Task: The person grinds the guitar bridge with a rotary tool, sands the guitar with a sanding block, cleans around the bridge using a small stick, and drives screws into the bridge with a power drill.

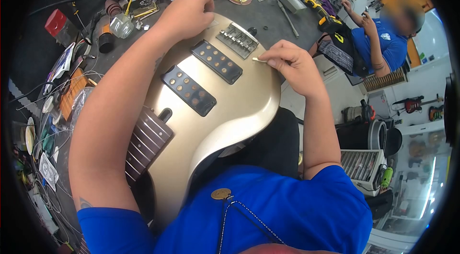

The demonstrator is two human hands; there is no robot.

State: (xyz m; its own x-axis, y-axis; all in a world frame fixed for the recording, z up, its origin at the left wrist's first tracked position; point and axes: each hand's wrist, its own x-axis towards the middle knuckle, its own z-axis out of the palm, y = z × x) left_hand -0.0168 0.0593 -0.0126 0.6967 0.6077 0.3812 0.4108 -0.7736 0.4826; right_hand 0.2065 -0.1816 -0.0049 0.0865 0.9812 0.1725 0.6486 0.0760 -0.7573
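A pale gold guitar body [230, 110] lies across the bench edge and my lap, with a metal bridge [237, 41], two black pickups [217, 62] and a dark fretted neck [147, 140]. My left hand [194, 13] is at the body's upper edge, fingers curled; what they hold, if anything, is hidden. Just beside the bridge, my right hand [287, 66] pinches a small, thin, pale piece [258, 60] between thumb and fingers, above the body.
Tools, wires and a glass jar [121, 25] crowd the dark bench [268, 19]. A yellow-black power drill [326, 17] lies at its right. Another person [383, 43] in blue is at the upper right. A crate of discs [362, 165] stands at the right.
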